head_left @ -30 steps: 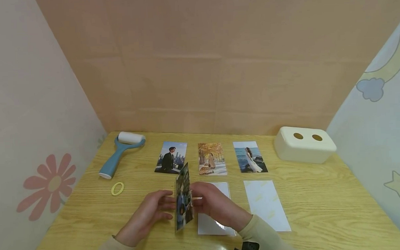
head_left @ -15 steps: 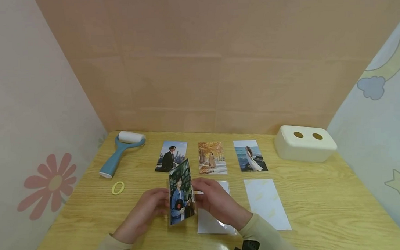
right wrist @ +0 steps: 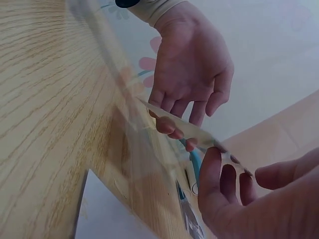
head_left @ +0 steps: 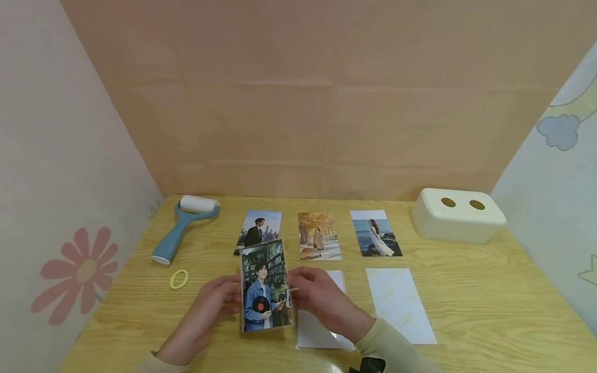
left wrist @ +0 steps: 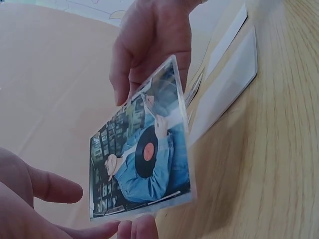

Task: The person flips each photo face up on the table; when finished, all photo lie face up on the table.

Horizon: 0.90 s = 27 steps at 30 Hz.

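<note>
A photo (head_left: 264, 284) of a person with a vinyl record, edged by a clear border (left wrist: 185, 129), is held up between both hands, facing the head camera. My right hand (head_left: 324, 298) pinches its right edge between thumb and fingers. On the other side, the left hand (head_left: 209, 307) has its fingers at the photo's left edge, its thumb (left wrist: 57, 188) standing apart from the picture. Partly under the right hand lies a white sheet in a clear sleeve (head_left: 316, 334).
Three photos lie in a row behind: a suited figure (head_left: 262, 223), an autumn street (head_left: 319, 235) and a seaside scene (head_left: 376, 233). A white sheet (head_left: 401, 306) lies at right. A blue-handled roller (head_left: 174, 232), a yellow ring (head_left: 179, 279) and a cream box (head_left: 457, 216) stand around the table.
The photo has turned from nearly edge-on to facing the head camera and shifted slightly left. Its left edge has come to the left hand's fingers, and the right hand keeps its hold.
</note>
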Tool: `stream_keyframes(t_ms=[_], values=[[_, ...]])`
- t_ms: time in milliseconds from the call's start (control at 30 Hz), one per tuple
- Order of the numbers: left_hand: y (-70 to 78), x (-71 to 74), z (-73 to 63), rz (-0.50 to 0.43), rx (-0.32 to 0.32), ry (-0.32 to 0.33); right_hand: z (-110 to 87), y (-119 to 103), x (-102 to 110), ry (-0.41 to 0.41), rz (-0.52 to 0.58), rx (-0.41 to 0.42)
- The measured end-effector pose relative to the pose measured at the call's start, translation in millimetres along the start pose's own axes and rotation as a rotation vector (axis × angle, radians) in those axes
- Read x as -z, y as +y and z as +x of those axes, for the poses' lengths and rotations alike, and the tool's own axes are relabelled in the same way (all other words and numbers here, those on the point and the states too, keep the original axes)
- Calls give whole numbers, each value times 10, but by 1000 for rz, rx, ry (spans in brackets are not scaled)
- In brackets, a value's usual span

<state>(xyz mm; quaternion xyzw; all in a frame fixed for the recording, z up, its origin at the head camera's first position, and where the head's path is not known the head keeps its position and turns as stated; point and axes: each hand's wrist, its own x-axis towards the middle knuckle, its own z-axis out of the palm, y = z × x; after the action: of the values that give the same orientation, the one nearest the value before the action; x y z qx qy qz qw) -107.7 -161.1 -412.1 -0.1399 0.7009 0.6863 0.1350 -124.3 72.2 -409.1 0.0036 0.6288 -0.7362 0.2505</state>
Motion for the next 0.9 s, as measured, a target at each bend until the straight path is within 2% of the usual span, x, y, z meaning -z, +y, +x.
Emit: stream_keyframes(t_ms=[200, 367, 667, 900], values=[[44, 11, -10, 22, -3, 18, 10, 37, 7, 19, -46, 31], [96, 19, -30, 81, -4, 29, 10, 46, 19, 25, -89, 56], [88, 44, -27, 109, 0, 51, 8, 72, -8, 70, -355, 151], [83, 94, -34, 141, 4, 59, 14, 37, -50, 63, -436, 114]])
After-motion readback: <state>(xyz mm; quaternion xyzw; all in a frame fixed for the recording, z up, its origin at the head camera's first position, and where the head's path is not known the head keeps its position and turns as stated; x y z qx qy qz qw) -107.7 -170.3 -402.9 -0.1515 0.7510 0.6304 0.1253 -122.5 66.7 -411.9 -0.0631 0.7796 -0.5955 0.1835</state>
